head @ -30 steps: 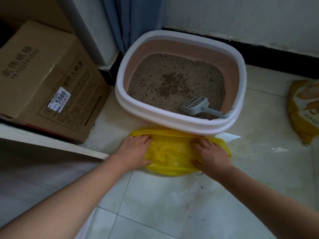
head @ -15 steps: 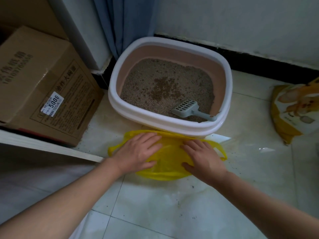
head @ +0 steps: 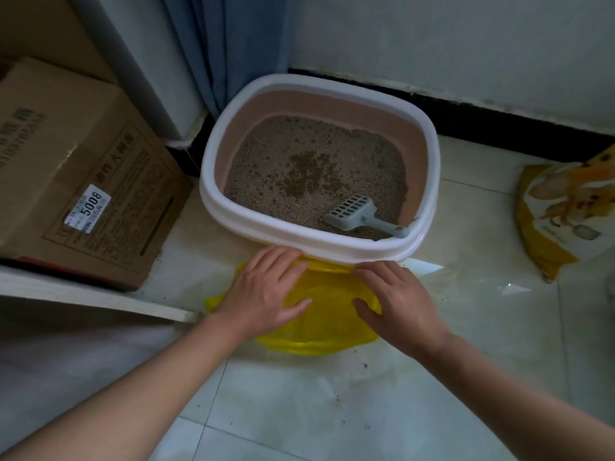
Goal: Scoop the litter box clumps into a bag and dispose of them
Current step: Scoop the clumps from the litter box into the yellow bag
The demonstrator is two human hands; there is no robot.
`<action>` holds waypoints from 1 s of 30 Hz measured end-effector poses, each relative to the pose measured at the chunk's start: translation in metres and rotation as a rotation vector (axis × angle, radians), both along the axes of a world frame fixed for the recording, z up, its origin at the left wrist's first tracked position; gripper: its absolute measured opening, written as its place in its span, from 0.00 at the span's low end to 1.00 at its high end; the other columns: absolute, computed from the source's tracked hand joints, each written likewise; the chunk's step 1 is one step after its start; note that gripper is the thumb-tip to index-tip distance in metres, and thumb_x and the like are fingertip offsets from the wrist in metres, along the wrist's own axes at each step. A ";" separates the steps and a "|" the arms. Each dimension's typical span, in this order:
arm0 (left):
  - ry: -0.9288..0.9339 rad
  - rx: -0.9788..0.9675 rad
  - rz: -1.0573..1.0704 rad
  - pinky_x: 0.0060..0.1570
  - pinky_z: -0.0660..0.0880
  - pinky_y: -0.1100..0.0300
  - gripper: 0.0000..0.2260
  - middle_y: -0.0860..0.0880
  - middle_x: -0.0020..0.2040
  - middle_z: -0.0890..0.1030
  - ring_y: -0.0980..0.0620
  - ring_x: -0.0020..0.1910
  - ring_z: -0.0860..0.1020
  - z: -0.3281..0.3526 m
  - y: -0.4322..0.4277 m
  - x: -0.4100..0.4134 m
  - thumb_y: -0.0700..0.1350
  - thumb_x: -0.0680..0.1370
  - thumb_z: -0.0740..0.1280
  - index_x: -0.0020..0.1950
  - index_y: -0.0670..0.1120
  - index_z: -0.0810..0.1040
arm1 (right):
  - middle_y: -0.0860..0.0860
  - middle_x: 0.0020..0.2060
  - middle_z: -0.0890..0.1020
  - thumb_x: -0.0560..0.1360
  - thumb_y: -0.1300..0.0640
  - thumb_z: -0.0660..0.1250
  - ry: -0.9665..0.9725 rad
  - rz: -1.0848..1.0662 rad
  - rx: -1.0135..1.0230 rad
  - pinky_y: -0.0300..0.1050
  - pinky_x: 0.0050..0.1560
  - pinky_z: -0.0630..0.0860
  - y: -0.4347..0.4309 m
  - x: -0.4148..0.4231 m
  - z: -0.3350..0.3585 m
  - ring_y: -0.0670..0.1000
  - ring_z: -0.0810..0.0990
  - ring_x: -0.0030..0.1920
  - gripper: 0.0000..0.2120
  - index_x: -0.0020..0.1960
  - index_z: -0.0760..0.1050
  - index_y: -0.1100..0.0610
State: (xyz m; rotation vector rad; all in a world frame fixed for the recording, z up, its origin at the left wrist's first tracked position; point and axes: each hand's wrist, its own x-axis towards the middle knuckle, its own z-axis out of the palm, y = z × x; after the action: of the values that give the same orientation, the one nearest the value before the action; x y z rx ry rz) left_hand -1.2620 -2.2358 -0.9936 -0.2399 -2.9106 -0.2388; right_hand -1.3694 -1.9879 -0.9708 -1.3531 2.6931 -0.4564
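Note:
A white-rimmed litter box (head: 213, 168) with pinkish inner walls stands on the tiled floor, filled with brownish litter and a darker clump patch (head: 307, 174) in the middle. A grey slotted scoop (head: 354, 216) lies in its near right corner, handle against the rim. A yellow plastic bag (head: 327, 314) lies flat on the floor right in front of the box. My left hand (head: 266, 291) rests flat on the bag's left part with fingers straight. My right hand (head: 396, 301) presses flat on its right part. Neither hand touches the scoop.
A brown cardboard box (head: 83, 171) sits to the left on a low white ledge (head: 100, 297). A yellow litter sack (head: 562, 217) lies at the right. A blue curtain (head: 229, 44) hangs behind the box. Loose litter grains dot the floor tiles (head: 332, 410).
Both hands have slid over the yellow bag, the left one moving further onto it toward the box rim. The camera has shifted, so the box sits more to the right.

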 end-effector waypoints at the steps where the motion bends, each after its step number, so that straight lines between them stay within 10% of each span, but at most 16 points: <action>1: 0.026 0.018 0.041 0.65 0.71 0.47 0.23 0.44 0.64 0.78 0.43 0.63 0.76 0.003 0.002 -0.001 0.59 0.77 0.66 0.64 0.44 0.78 | 0.49 0.59 0.79 0.72 0.49 0.70 0.015 0.005 -0.008 0.51 0.54 0.76 -0.002 -0.002 0.003 0.54 0.77 0.60 0.21 0.63 0.77 0.54; 19: 0.016 0.037 0.322 0.58 0.73 0.49 0.22 0.48 0.61 0.79 0.46 0.60 0.75 0.058 -0.024 -0.048 0.59 0.79 0.59 0.63 0.46 0.78 | 0.49 0.56 0.81 0.74 0.46 0.68 0.106 -0.129 -0.092 0.52 0.54 0.76 -0.035 -0.049 0.041 0.55 0.77 0.57 0.20 0.64 0.76 0.53; 30: -0.065 0.142 0.331 0.44 0.77 0.50 0.22 0.52 0.47 0.80 0.49 0.48 0.77 0.042 -0.042 -0.055 0.66 0.74 0.61 0.49 0.49 0.82 | 0.50 0.49 0.82 0.75 0.43 0.63 0.051 -0.281 0.255 0.46 0.41 0.69 -0.049 -0.103 0.047 0.55 0.80 0.48 0.16 0.59 0.74 0.50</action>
State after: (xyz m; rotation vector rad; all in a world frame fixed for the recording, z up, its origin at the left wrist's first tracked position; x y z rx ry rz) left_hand -1.3173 -2.2781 -0.9512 0.2753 -2.9193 -0.3998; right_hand -1.4724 -2.0371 -0.9240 -0.9386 2.8739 -0.0920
